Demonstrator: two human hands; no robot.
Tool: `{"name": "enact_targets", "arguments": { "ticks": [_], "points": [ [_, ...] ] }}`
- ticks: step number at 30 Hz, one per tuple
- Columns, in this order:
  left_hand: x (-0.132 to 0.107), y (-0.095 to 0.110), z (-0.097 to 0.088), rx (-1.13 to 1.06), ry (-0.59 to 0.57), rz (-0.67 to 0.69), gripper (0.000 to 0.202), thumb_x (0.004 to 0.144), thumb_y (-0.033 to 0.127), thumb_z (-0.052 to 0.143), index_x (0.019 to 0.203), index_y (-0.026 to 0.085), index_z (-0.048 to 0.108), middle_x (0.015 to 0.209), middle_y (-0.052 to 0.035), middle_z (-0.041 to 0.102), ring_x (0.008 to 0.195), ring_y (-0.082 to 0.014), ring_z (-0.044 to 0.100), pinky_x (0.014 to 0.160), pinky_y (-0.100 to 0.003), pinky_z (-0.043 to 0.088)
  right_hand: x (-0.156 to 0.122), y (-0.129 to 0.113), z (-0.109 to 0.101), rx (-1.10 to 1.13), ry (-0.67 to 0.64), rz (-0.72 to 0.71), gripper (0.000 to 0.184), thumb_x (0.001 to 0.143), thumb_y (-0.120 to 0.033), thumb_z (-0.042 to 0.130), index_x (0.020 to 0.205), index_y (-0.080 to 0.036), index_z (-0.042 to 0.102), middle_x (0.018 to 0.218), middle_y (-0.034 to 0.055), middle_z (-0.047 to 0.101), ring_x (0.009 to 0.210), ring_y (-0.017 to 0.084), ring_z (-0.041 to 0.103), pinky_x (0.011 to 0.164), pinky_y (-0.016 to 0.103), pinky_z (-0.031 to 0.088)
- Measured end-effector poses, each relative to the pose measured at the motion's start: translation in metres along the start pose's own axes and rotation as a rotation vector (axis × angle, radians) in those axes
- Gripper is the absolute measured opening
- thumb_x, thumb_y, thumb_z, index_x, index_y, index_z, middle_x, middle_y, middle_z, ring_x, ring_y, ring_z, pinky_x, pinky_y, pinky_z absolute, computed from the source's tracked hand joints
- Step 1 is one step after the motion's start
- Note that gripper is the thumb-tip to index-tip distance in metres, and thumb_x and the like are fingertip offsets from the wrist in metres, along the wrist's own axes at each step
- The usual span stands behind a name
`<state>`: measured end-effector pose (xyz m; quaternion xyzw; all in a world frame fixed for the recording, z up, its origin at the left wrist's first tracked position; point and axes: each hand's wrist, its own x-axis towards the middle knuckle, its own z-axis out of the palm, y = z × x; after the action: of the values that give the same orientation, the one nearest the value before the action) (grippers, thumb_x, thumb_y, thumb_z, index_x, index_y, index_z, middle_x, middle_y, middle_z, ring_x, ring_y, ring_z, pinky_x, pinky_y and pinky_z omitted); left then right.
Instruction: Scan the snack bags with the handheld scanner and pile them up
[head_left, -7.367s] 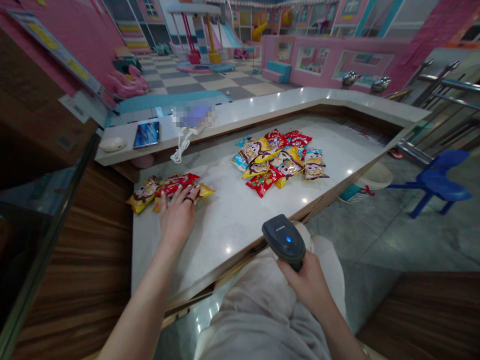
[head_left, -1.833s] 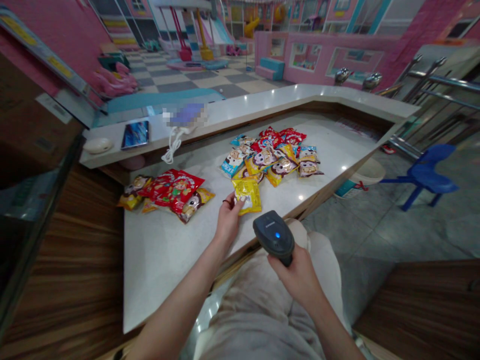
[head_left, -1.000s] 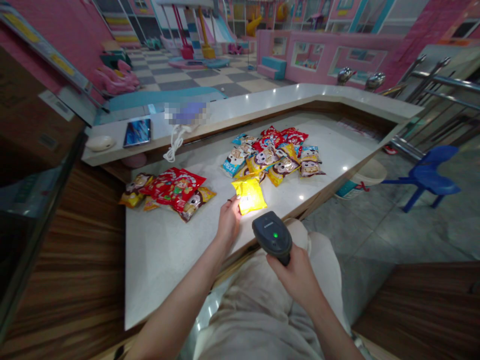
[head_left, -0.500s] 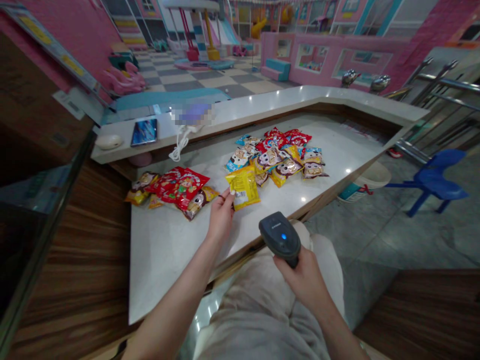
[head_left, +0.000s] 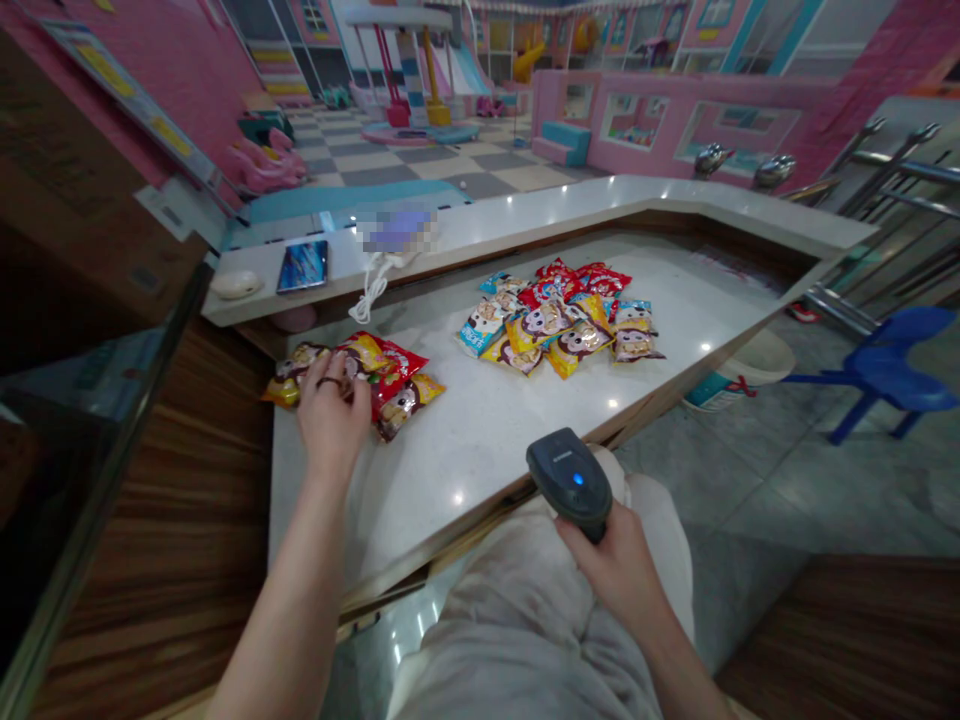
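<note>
My left hand (head_left: 330,405) rests with spread fingers on a small heap of snack packets (head_left: 397,400) at the left of the white stone counter (head_left: 465,450). A yellow packet (head_left: 367,351) lies on that heap, partly under my fingers, above a red packet and a monkey-printed one. Further right stands a larger heap of red, blue and yellow packets (head_left: 559,325), touched by neither hand. My right hand (head_left: 607,565) is above my lap at the counter's near edge, shut around the grip of a dark grey handheld barcode scanner (head_left: 570,478), whose blue light is lit.
A raised white counter ledge (head_left: 525,215) runs behind, bearing a phone (head_left: 302,267), a white cable (head_left: 379,285) and a small white object (head_left: 236,284). A dark cardboard box (head_left: 67,150) stands at left. On the floor at right are a blue chair (head_left: 885,365) and a bucket (head_left: 739,370).
My left hand has moved left from beside the yellow packet to the small heap, and the yellow packet now lies on that heap. The scanner has hardly moved.
</note>
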<state>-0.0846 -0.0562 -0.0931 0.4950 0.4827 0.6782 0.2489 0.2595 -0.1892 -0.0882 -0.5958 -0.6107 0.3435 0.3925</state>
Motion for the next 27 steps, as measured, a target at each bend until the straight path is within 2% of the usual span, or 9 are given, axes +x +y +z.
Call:
{"name": "enact_targets", "arguments": {
  "ticks": [3, 7, 11, 14, 16, 19, 22, 25, 27],
  "points": [
    [-0.003, 0.007, 0.027, 0.047, -0.002, 0.043, 0.043, 0.074, 0.028, 0.079, 0.116, 0.028, 0.072, 0.145, 0.0005, 0.055, 0.153, -0.0300, 0.018, 0.128, -0.042, 0.008, 0.000, 0.000, 0.000, -0.004, 0.003, 0.001, 0.012, 0.078, -0.025, 0.063, 0.081, -0.016, 0.070, 0.073, 0.0034, 0.074, 0.070, 0.023, 0.068, 0.063, 0.027, 0.051],
    [-0.008, 0.011, 0.094, 0.082, -0.235, -0.013, 0.043, 0.073, 0.018, 0.078, 0.115, 0.019, 0.071, 0.135, -0.0090, 0.062, 0.144, -0.0302, 0.038, 0.125, -0.040, 0.015, 0.000, 0.001, 0.001, -0.010, 0.015, -0.002, 0.010, 0.078, -0.025, 0.062, 0.077, -0.017, 0.069, 0.068, 0.0019, 0.071, 0.066, 0.022, 0.066, 0.060, 0.026, 0.049],
    [-0.001, -0.011, 0.171, -0.001, -0.476, 0.006, 0.051, 0.068, 0.015, 0.078, 0.118, 0.018, 0.068, 0.134, -0.0140, 0.061, 0.140, -0.0300, 0.043, 0.124, -0.040, 0.019, 0.000, 0.001, 0.001, 0.003, 0.029, -0.009, 0.009, 0.077, -0.024, 0.062, 0.078, -0.017, 0.069, 0.070, 0.0020, 0.072, 0.067, 0.022, 0.066, 0.062, 0.026, 0.050],
    [0.011, -0.036, 0.217, 0.063, -0.544, 0.107, 0.056, 0.065, 0.014, 0.078, 0.120, 0.018, 0.067, 0.140, -0.0151, 0.057, 0.145, -0.0319, 0.036, 0.124, -0.045, 0.013, 0.000, 0.001, -0.001, 0.011, 0.040, -0.006, 0.010, 0.075, -0.022, 0.062, 0.080, -0.017, 0.069, 0.072, 0.0023, 0.073, 0.068, 0.021, 0.066, 0.063, 0.026, 0.050],
    [0.019, -0.048, 0.238, 0.099, -0.556, 0.135, 0.056, 0.065, 0.014, 0.077, 0.120, 0.018, 0.067, 0.142, -0.0154, 0.055, 0.145, -0.0330, 0.036, 0.123, -0.049, 0.014, -0.001, 0.002, -0.002, 0.010, 0.053, 0.000, 0.011, 0.075, -0.023, 0.062, 0.081, -0.017, 0.069, 0.072, 0.0024, 0.073, 0.068, 0.021, 0.066, 0.063, 0.026, 0.050],
    [0.027, -0.058, 0.252, 0.108, -0.548, 0.149, 0.050, 0.071, 0.015, 0.071, 0.121, 0.019, 0.067, 0.142, -0.0155, 0.056, 0.140, -0.0323, 0.043, 0.122, -0.051, 0.019, -0.002, 0.003, -0.004, 0.001, 0.071, 0.006, 0.012, 0.077, -0.025, 0.062, 0.081, -0.016, 0.069, 0.069, 0.0021, 0.071, 0.065, 0.021, 0.065, 0.060, 0.025, 0.049],
    [0.030, -0.055, 0.249, 0.070, -0.508, 0.142, 0.046, 0.076, 0.017, 0.067, 0.123, 0.020, 0.067, 0.134, -0.0138, 0.062, 0.135, -0.0303, 0.049, 0.120, -0.050, 0.023, -0.003, 0.004, -0.005, 0.003, 0.066, 0.003, 0.014, 0.078, -0.025, 0.061, 0.084, -0.016, 0.070, 0.070, 0.0021, 0.072, 0.064, 0.020, 0.064, 0.060, 0.025, 0.048],
    [0.024, -0.041, 0.235, -0.053, -0.444, -0.010, 0.047, 0.078, 0.020, 0.070, 0.124, 0.020, 0.066, 0.123, -0.0125, 0.069, 0.129, -0.0304, 0.054, 0.118, -0.049, 0.030, -0.003, 0.004, -0.005, 0.009, 0.066, -0.004, 0.013, 0.077, -0.024, 0.062, 0.083, -0.016, 0.070, 0.069, 0.0017, 0.071, 0.064, 0.020, 0.065, 0.060, 0.025, 0.048],
    [0.012, -0.028, 0.221, -0.261, -0.419, -0.167, 0.047, 0.079, 0.025, 0.072, 0.125, 0.020, 0.064, 0.121, -0.0109, 0.070, 0.126, -0.0289, 0.057, 0.114, -0.046, 0.036, -0.003, 0.003, -0.005, 0.010, 0.071, -0.009, 0.011, 0.077, -0.023, 0.061, 0.080, -0.016, 0.069, 0.068, 0.0013, 0.070, 0.064, 0.020, 0.065, 0.060, 0.025, 0.048]
  ]
}}
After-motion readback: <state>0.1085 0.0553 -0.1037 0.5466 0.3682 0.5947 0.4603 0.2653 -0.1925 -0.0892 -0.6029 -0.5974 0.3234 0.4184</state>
